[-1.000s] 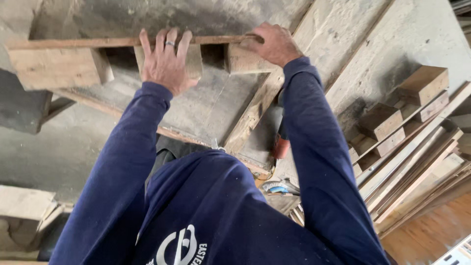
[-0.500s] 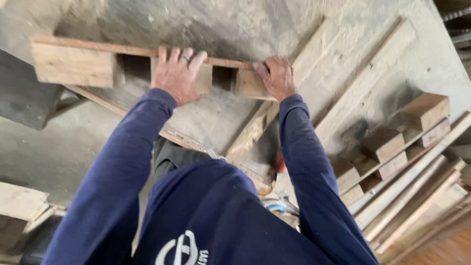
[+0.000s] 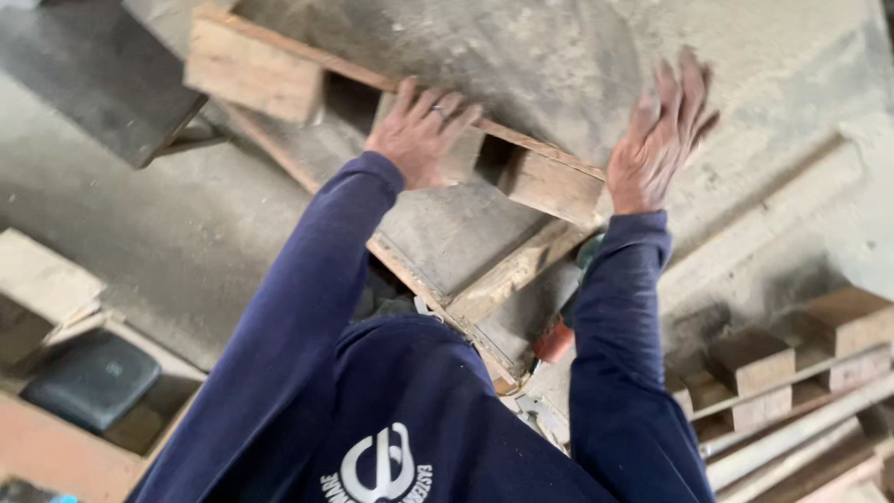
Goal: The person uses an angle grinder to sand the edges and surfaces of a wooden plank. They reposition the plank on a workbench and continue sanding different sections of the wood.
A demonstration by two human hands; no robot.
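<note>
Two hands at work: left hand (image 3: 419, 135) grips the pallet piece's (image 3: 372, 112) middle block at twelve o'clock, steadying it; right hand (image 3: 661, 130) spread, lifted clear (touching nothing) at two o'clock.

Your left hand (image 3: 419, 135) rests on the middle block of the wood frame (image 3: 549, 186). Your right hand (image 3: 663, 135) is spread wide in the air, touching nothing. Wood pieces (image 3: 792, 391) lie nearby.
</note>
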